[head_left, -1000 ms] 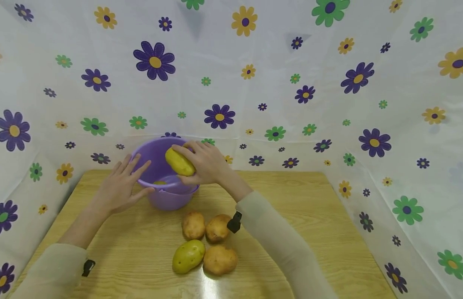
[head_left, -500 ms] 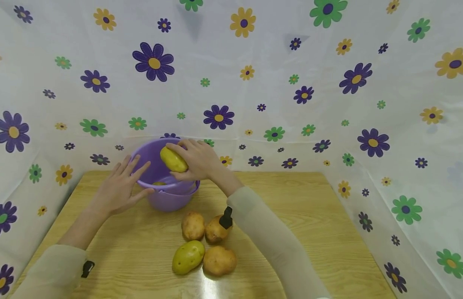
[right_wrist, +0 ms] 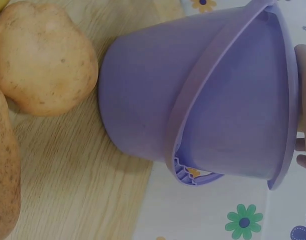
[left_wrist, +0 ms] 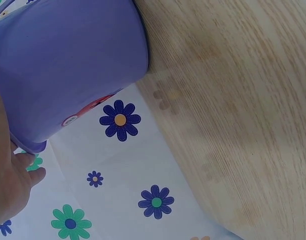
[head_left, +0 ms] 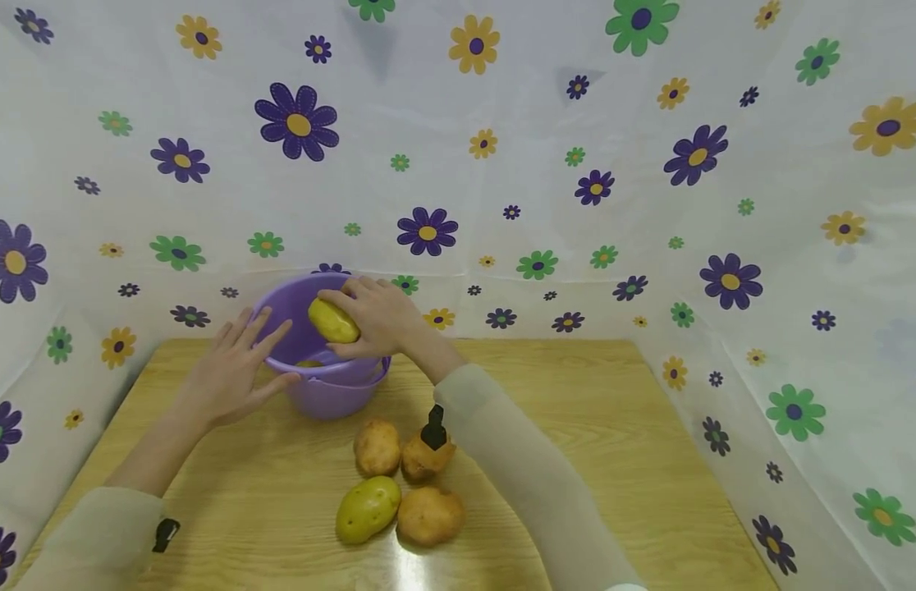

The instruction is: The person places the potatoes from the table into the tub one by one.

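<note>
A purple bucket (head_left: 332, 399) stands at the table's back left, its handle hanging down the outside in the right wrist view. My left hand (head_left: 225, 373) rests at the bucket's left rim with its fingers spread. Over the bucket's mouth, my right hand (head_left: 384, 320) grips a yellow potato (head_left: 332, 321) between thumb and fingers. Part of another yellowish thing (head_left: 309, 363) shows inside the bucket, mostly hidden by the rim. In front of the bucket lie three brown potatoes (head_left: 431, 515) and one yellow-green potato (head_left: 368, 509), grouped close together.
The wooden table (head_left: 561, 443) extends to the right of the potatoes. A white flower-print cloth (head_left: 502, 164) rises behind it and along both sides. A black clip-like piece (head_left: 433, 428) hangs at my right sleeve, in front of one brown potato.
My right hand has moved left with the yellow potato, further over the bucket's mouth. My left hand stays at the rim. The whole view has shifted slightly.
</note>
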The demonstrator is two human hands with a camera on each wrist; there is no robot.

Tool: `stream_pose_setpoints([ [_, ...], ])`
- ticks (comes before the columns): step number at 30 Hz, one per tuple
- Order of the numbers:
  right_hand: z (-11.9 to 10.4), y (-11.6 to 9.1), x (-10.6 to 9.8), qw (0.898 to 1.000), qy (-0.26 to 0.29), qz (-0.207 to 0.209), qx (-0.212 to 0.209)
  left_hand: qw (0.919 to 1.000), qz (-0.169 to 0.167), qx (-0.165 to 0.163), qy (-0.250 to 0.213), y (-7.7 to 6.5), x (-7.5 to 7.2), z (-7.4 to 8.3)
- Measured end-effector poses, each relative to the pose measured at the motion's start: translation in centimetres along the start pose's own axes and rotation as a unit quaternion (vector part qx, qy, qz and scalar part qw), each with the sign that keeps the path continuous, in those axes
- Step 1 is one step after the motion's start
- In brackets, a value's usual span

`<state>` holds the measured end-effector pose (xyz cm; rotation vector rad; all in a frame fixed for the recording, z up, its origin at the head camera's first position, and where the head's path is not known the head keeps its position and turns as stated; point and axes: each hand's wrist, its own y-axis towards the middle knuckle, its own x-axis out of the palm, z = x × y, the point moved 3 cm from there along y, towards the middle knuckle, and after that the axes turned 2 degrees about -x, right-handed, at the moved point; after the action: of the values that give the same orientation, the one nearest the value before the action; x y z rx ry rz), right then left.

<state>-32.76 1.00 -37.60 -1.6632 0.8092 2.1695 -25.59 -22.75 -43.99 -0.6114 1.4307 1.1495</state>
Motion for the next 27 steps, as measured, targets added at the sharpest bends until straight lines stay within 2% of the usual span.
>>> stream_pose_setpoints([
  [14, -0.2, 0.5, 0.7, 0.999, -0.001, -0.041, 0.011, 1.0000, -0.002, 0.003, 0.006, -0.3, 0.0, -0.4],
  [21, -0.2, 0.6, 1.0, 0.998, 0.022, -0.053, 0.023, 1.0000, 0.008, 0.005, 0.000, -0.3, -0.1, -0.3],
  [27, -0.1, 0.4, 1.2, 0.996, 0.036, -0.066, 0.039, 1.0000, 0.001, 0.002, -0.004, -0.3, -0.2, -0.2],
])
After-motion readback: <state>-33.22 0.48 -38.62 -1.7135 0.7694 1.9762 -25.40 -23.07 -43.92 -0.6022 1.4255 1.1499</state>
